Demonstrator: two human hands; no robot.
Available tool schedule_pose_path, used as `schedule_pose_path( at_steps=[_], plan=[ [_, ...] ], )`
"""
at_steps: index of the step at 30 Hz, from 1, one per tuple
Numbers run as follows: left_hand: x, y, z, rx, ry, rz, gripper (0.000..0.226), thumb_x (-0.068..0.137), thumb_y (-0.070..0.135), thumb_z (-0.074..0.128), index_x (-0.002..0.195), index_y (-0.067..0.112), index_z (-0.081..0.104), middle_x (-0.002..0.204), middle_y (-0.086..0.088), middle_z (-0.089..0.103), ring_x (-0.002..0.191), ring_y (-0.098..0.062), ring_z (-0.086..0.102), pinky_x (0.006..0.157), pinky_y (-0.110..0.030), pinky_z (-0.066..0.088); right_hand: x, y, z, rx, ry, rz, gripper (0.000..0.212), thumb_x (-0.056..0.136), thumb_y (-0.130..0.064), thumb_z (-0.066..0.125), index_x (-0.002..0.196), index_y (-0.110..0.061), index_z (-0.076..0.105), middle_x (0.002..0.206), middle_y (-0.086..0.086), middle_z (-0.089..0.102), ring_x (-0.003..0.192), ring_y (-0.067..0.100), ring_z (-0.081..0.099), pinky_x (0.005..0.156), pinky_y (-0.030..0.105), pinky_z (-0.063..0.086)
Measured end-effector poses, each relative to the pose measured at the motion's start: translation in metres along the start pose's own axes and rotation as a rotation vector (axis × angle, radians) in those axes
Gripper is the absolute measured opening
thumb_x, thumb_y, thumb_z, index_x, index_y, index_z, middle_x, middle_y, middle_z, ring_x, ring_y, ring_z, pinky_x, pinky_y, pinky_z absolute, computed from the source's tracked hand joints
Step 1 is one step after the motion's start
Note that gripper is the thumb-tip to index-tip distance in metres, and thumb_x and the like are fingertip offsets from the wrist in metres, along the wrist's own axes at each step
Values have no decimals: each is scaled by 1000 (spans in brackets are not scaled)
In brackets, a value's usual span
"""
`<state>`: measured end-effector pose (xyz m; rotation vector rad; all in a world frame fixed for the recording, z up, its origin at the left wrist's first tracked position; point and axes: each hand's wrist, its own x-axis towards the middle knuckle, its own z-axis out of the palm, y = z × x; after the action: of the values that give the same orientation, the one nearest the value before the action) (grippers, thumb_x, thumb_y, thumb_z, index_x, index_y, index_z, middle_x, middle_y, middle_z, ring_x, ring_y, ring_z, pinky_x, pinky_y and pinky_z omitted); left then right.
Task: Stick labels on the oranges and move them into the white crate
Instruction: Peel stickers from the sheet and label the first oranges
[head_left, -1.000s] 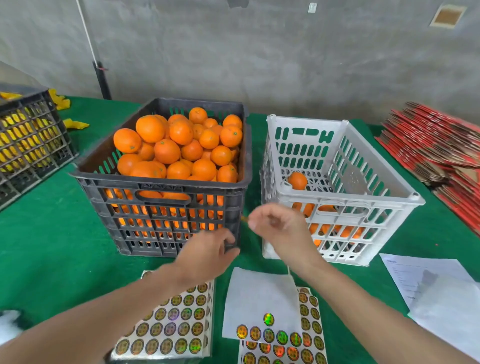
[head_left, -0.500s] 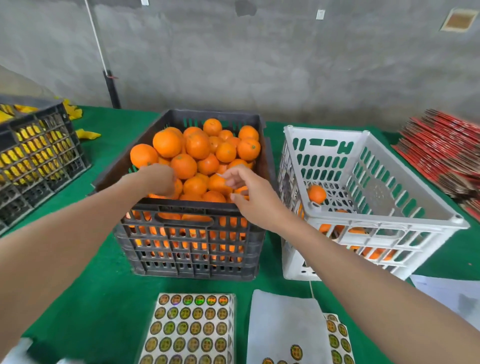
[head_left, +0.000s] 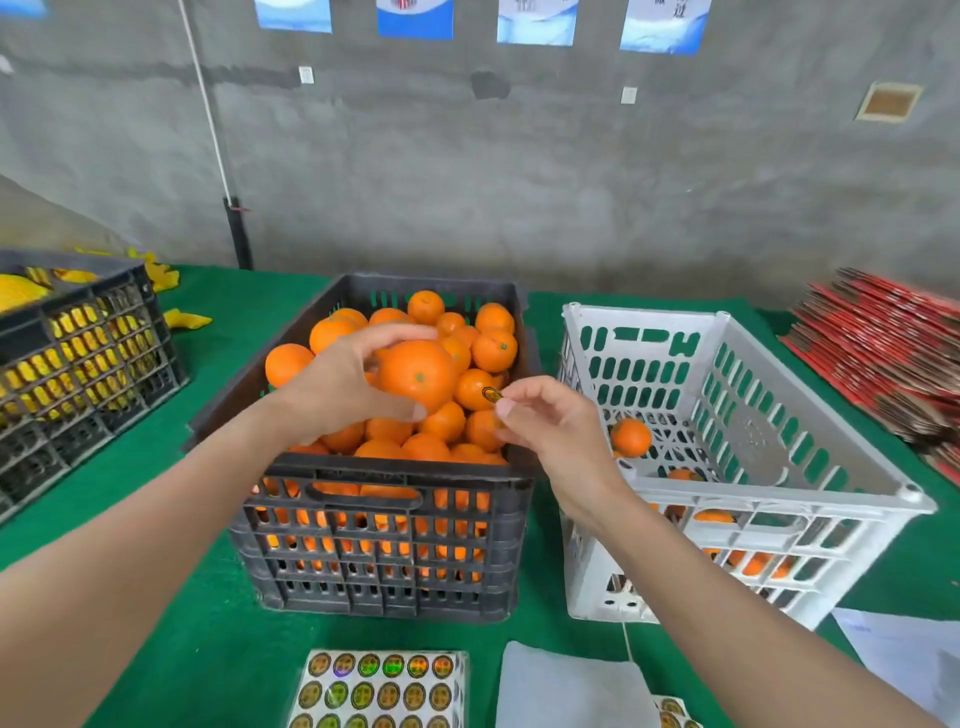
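Observation:
My left hand grips a large orange and holds it just above the heap in the dark crate. Just right of that orange, my right hand pinches a small round label between thumb and fingertip. The label is close to the held orange but apart from it. The white crate stands to the right with a few oranges on its bottom. A sheet of round labels lies on the green table in front of the dark crate.
A black crate holding yellow items sits at the far left. Red flattened cartons are stacked at the far right. White paper sheets and a second label sheet lie near the front edge. A grey wall runs behind the table.
My left hand has lifted an orange out of the heap. My right hand has drawn back slightly to the right with the label. The camera has tilted upward.

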<state>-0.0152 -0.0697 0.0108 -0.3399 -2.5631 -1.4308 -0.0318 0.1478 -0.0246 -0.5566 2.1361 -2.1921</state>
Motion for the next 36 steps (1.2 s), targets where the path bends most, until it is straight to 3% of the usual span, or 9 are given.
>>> schedule_pose_path(
  at_steps=[2, 5, 8, 10, 16, 23, 27, 30, 36],
  plan=[
    [-8, 18, 16, -219, -39, 19, 73, 62, 7, 83, 117, 46, 56, 121, 34, 55, 107, 6, 59, 75, -14, 53, -7, -10, -10, 52, -12, 7, 9, 86, -4, 63, 82, -12, 64, 83, -2, 65, 84, 13, 61, 83, 35, 55],
    [-15, 34, 39, -460, -86, -43, 70, 58, 5, 82, 117, 35, 58, 134, 1, 53, 106, -20, 64, 66, -32, 58, -20, -25, -30, 115, -33, 4, 12, 87, -4, 60, 80, -11, 64, 95, 1, 67, 91, 16, 62, 86, 34, 54],
    [-16, 45, 65, -718, -104, -230, 51, 73, 20, 68, 122, 22, 55, 115, -16, 60, 77, -32, 66, 54, -29, 53, -35, -34, -51, 153, -83, 25, 10, 82, -8, 62, 74, -14, 65, 106, 1, 68, 98, 13, 64, 87, 32, 52],
    [-16, 52, 78, -803, -123, -338, 57, 74, 32, 66, 126, 16, 51, 108, -20, 61, 75, -34, 56, 54, -28, 47, -42, -38, -60, 124, -135, 42, 12, 78, -12, 63, 67, -17, 65, 111, 0, 67, 103, 13, 62, 91, 32, 49],
    [-10, 66, 118, -643, -119, -467, 54, 75, 48, 56, 120, 19, 57, 89, -18, 61, 46, -17, 48, 48, -25, 39, -51, -43, -85, -136, -179, -4, 19, 85, -5, 63, 70, -17, 64, 123, 1, 57, 115, 16, 53, 95, 33, 44],
    [-8, 73, 150, -628, -84, -521, 29, 92, 42, 51, 110, 20, 58, 78, -10, 63, 59, -21, 50, 50, -26, 41, -55, -34, -95, -486, -63, -198, 26, 86, -8, 62, 71, -27, 54, 109, -11, 51, 110, 6, 48, 94, 41, 44],
    [-5, 76, 161, -629, -70, -537, 27, 92, 41, 51, 107, 21, 59, 74, -6, 64, 60, -20, 49, 49, -26, 43, -59, -21, -103, -441, 1, -301, 21, 84, -12, 64, 86, -29, 52, 106, -15, 50, 103, 1, 50, 76, 34, 54],
    [-2, 77, 169, -603, -76, -560, 24, 92, 41, 51, 104, 23, 61, 73, -5, 66, 72, -26, 48, 51, -25, 44, -54, -21, -119, -319, -9, -149, 53, 76, -22, 73, 108, -46, 38, 110, -19, 48, 95, 2, 56, 66, 22, 54],
    [3, 80, 191, -672, -139, -567, 34, 87, 52, 49, 101, 23, 62, 83, -6, 73, 76, -25, 60, 64, -32, 45, -61, -6, -132, -410, -254, -215, 63, 76, -36, 72, 130, -36, 39, 122, -19, 45, 110, -6, 46, 87, 18, 47]
  ],
)
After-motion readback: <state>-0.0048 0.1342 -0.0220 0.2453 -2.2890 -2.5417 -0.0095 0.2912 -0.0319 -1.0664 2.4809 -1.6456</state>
